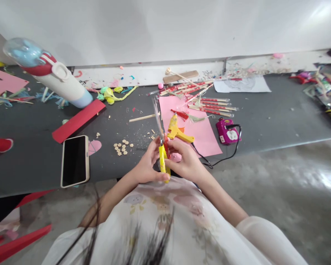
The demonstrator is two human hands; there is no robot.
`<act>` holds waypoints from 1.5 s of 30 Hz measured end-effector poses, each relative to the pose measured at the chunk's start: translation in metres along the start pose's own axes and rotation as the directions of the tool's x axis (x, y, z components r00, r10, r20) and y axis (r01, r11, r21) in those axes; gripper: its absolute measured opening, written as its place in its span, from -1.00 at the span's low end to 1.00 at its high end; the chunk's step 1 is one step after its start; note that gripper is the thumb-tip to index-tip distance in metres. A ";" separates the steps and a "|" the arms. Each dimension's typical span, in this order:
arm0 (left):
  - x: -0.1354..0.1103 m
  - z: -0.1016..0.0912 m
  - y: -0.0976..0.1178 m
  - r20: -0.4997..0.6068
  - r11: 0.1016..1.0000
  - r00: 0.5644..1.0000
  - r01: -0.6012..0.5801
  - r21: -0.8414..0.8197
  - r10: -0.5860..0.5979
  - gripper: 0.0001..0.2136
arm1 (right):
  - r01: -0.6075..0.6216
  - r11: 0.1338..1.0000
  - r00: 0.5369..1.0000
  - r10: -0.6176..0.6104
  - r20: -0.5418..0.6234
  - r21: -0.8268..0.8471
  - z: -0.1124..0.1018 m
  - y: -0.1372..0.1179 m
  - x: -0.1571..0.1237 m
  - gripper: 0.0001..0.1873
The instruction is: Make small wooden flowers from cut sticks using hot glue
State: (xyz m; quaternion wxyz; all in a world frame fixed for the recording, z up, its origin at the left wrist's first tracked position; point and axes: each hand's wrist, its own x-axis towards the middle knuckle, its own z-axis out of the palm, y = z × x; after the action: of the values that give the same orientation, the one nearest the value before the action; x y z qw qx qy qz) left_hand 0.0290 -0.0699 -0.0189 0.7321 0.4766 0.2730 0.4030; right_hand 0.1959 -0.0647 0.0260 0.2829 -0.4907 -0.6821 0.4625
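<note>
My left hand point(150, 162) is closed around a small cutting tool with yellow handles point(162, 160), which looks like pliers, near the table's front edge. Its metal head points away from me. Close against it, the fingers of my right hand point(186, 158) pinch a thin red piece point(166, 141), partly hidden by the fingers. A clear plastic sleeve point(157, 117) rises beyond the tool's head; I cannot tell which hand holds it. Just past my right hand, a yellow glue gun point(178, 130) lies on a pink sheet point(206, 138). Small wooden flower shapes point(123, 146) lie left of my left hand.
A phone point(75, 161), a red box point(78, 120) and a tilted bottle point(60, 79) occupy the left side. Several wrapped sticks point(209, 106) lie at the back. The glue gun's cord point(223, 161) runs to a purple power box point(227, 131) on the right.
</note>
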 end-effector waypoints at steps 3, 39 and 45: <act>0.001 -0.002 -0.001 -0.024 0.999 1.000 0.013 0.032 -0.012 0.19 | 0.012 1.000 1.000 -0.012 -0.017 0.015 -0.001 0.003 -0.004 -0.74; 0.007 -0.038 0.034 -0.166 0.413 0.767 -0.139 0.900 0.620 -0.87 | -0.100 0.931 0.995 0.082 -0.064 -0.350 -0.023 0.007 -0.020 -0.51; 0.004 -0.039 0.039 -0.133 0.381 0.780 -0.143 0.913 0.612 -0.87 | -0.091 0.935 0.996 0.085 -0.035 -0.342 -0.020 0.006 -0.022 -0.55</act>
State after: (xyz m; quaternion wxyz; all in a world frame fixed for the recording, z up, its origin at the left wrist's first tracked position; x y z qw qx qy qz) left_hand -0.0124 -0.0397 0.0012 0.1853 0.7197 0.4781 0.4681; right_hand 0.2233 -0.0772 0.0303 0.1789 -0.5670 -0.7267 0.3441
